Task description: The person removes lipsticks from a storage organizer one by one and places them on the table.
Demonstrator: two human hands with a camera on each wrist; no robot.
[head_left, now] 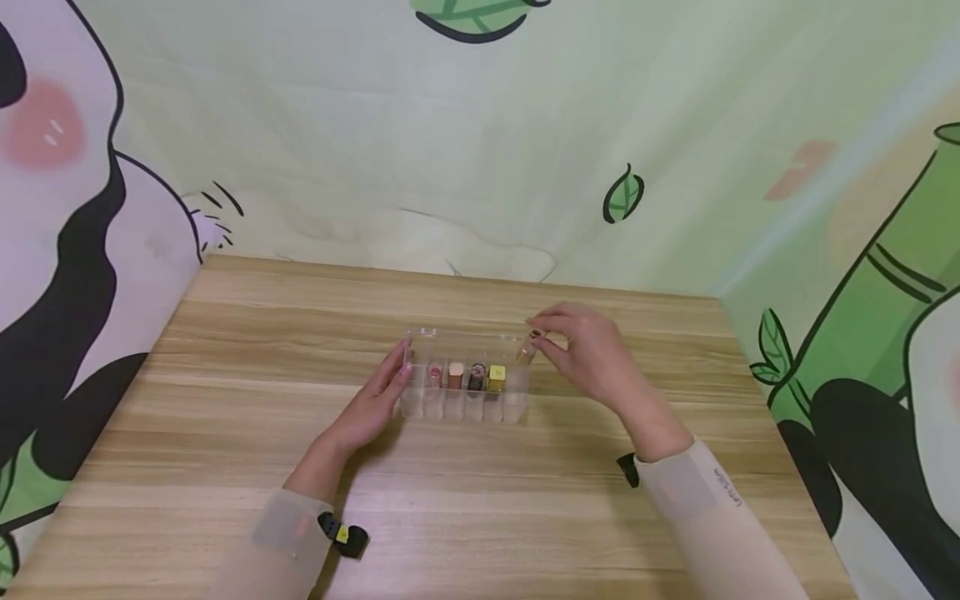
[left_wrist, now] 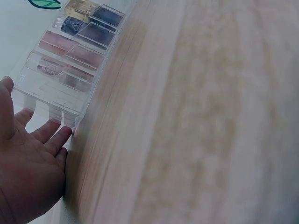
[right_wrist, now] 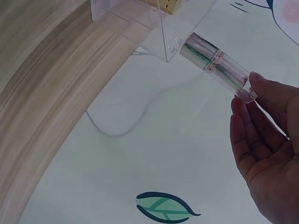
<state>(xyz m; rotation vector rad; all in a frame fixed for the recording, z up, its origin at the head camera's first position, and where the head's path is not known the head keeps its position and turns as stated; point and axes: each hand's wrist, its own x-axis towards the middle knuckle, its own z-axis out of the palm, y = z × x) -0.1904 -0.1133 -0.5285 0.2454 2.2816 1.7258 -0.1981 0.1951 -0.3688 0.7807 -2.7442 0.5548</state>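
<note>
A clear plastic lipstick organizer (head_left: 467,407) stands on the wooden table, with several lipsticks upright in its slots. They include a pinkish one (head_left: 455,377), a black one (head_left: 476,378) and a gold one (head_left: 496,378). My left hand (head_left: 371,408) rests against the organizer's left end, its fingers (left_wrist: 46,132) fairly straight along the end wall. At the right end, my right hand (head_left: 588,346) pinches a lipstick tube (right_wrist: 217,65) by its clear end between thumb and fingers. The tube's shiny metallic end points down toward the organizer, overlapping its right wall in the right wrist view.
The wooden table (head_left: 450,517) extends around the organizer, and its back edge meets a printed cloth backdrop (head_left: 337,150) with pandas, leaves and bamboo. Black wrist straps (head_left: 343,535) sit at the sleeve cuffs.
</note>
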